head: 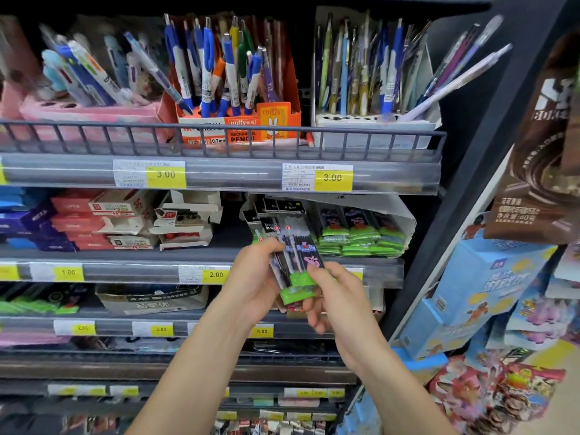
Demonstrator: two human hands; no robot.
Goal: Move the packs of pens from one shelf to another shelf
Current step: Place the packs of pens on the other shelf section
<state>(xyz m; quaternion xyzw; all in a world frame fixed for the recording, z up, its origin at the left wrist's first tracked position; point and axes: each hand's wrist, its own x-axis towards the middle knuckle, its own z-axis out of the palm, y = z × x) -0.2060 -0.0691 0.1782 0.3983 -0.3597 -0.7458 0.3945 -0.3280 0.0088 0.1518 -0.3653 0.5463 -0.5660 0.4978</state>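
Both hands, left hand [255,282] and right hand [337,296], grip clamped on packs of pens [298,262] lifted off their shelf [125,257]; next likely carrying them to another shelf.

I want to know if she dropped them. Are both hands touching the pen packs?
Touching. The head view shows the left hand gripping the pen packs from the side, and the right hand pinching their green bottom end.
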